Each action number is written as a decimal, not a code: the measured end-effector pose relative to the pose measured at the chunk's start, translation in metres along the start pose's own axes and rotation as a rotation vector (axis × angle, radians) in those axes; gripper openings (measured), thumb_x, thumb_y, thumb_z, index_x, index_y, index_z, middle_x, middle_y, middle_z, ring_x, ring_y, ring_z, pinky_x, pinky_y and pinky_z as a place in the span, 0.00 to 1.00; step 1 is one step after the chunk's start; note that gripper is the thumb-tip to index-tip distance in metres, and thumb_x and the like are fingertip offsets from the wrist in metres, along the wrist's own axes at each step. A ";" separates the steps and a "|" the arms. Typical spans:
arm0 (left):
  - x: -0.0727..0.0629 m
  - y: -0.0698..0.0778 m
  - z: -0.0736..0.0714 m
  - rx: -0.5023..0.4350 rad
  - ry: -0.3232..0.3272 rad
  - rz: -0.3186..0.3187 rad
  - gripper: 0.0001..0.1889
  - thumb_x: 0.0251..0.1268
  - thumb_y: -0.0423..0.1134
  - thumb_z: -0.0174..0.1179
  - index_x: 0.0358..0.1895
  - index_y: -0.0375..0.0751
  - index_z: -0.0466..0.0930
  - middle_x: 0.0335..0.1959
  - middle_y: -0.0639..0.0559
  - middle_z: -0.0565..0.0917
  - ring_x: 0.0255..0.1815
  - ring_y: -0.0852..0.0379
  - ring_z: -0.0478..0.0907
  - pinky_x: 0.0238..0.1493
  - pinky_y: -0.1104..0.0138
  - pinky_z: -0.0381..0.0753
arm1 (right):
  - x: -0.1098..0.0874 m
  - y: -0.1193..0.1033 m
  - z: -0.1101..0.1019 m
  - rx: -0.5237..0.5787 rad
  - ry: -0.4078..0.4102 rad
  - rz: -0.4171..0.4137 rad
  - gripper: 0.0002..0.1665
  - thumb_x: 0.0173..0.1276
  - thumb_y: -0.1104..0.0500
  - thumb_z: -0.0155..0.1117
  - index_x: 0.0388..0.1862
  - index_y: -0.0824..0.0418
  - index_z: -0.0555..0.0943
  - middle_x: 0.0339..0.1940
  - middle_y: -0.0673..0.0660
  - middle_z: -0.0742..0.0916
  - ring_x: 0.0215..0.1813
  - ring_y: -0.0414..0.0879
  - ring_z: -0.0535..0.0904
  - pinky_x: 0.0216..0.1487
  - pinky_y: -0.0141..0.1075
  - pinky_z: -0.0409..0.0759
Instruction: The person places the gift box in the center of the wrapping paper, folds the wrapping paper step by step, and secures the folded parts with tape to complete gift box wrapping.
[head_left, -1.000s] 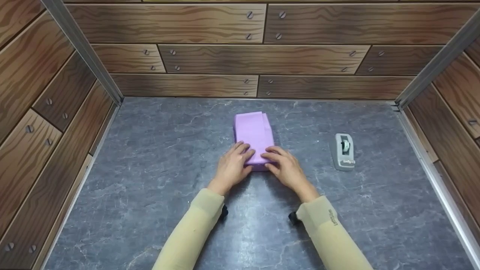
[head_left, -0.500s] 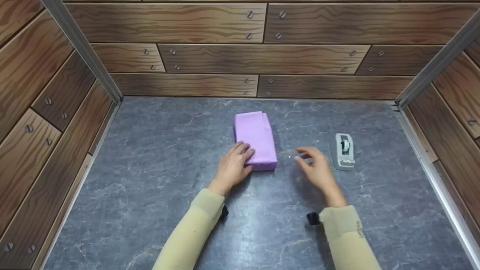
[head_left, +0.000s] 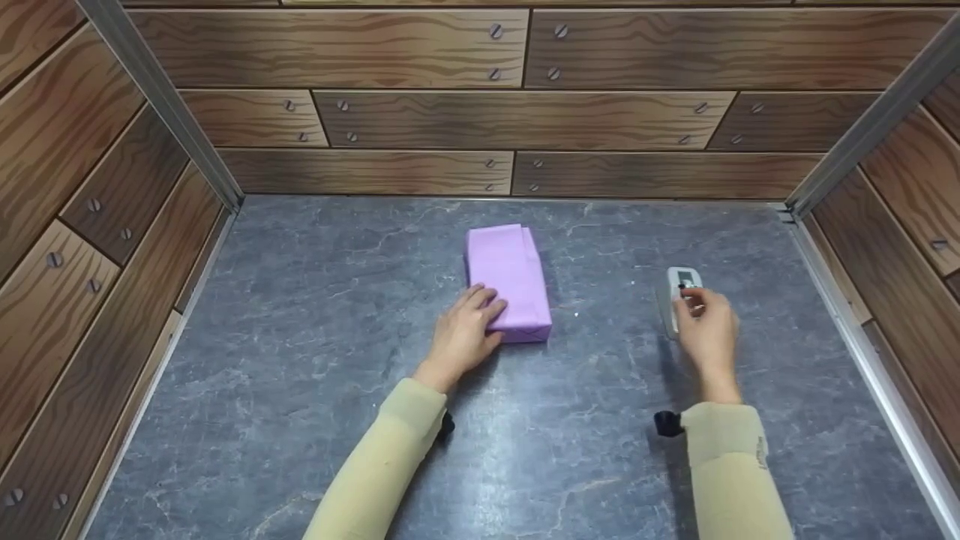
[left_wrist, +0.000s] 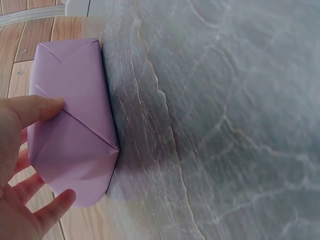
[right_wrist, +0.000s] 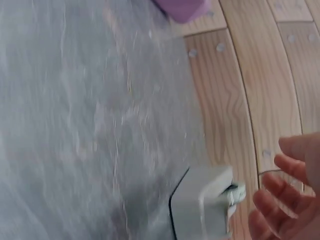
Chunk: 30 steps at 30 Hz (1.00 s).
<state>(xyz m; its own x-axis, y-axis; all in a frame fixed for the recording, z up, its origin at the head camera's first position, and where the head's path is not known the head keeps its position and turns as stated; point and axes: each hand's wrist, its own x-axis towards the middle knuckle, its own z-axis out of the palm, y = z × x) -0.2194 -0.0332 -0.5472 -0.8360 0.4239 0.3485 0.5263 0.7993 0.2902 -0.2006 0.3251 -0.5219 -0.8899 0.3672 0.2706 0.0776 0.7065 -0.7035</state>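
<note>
A box wrapped in purple paper (head_left: pixel 510 262) lies on the table. My left hand (head_left: pixel 463 330) holds its near left corner, fingers over the top and thumb against the near end. Folded flaps cross that end of the wrapped box (left_wrist: pixel 75 80) in the left wrist view, and my left thumb (left_wrist: pixel 37 108) presses on a fold. To the right, my right hand (head_left: pixel 709 326) is over the near part of a pale grey tape dispenser (head_left: pixel 667 304), hiding its cutter. In the right wrist view, my right hand's loosely bent fingers (right_wrist: pixel 280 192) stand apart from the dispenser (right_wrist: pixel 197 210).
The dark marbled tabletop (head_left: pixel 337 300) is bounded by a wood-patterned back wall (head_left: pixel 420 120) and side walls with metal edge strips. A tiny white scrap (head_left: pixel 576 314) lies between the box and the dispenser.
My right hand has left the box's near right corner and moved right to the tape dispenser. My left hand stays on the box, which has not moved.
</note>
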 end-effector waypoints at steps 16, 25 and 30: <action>0.000 -0.001 0.000 0.005 -0.008 -0.002 0.25 0.55 0.44 0.71 0.59 0.46 0.82 0.61 0.48 0.77 0.69 0.47 0.67 0.59 0.52 0.75 | 0.011 0.024 -0.016 -0.197 -0.218 0.232 0.27 0.77 0.47 0.49 0.53 0.69 0.80 0.48 0.69 0.83 0.49 0.64 0.78 0.46 0.56 0.75; 0.000 -0.001 -0.001 -0.001 0.002 -0.003 0.25 0.54 0.43 0.72 0.58 0.46 0.82 0.61 0.49 0.78 0.68 0.47 0.68 0.58 0.51 0.75 | 0.014 0.024 -0.015 -0.216 -0.273 0.276 0.25 0.77 0.51 0.45 0.46 0.71 0.81 0.37 0.67 0.84 0.39 0.63 0.78 0.39 0.51 0.75; 0.000 0.000 0.000 -0.005 0.014 0.002 0.25 0.52 0.42 0.72 0.57 0.46 0.82 0.60 0.49 0.78 0.68 0.47 0.68 0.58 0.52 0.76 | 0.015 0.026 -0.017 -0.215 -0.279 0.261 0.22 0.75 0.54 0.46 0.42 0.70 0.82 0.32 0.64 0.84 0.34 0.58 0.78 0.35 0.47 0.74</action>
<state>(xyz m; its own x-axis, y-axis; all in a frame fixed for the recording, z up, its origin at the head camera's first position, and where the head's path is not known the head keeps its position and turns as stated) -0.2193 -0.0329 -0.5476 -0.8328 0.4194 0.3612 0.5285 0.7966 0.2936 -0.2037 0.3592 -0.5249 -0.9131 0.3934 -0.1072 0.3817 0.7323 -0.5640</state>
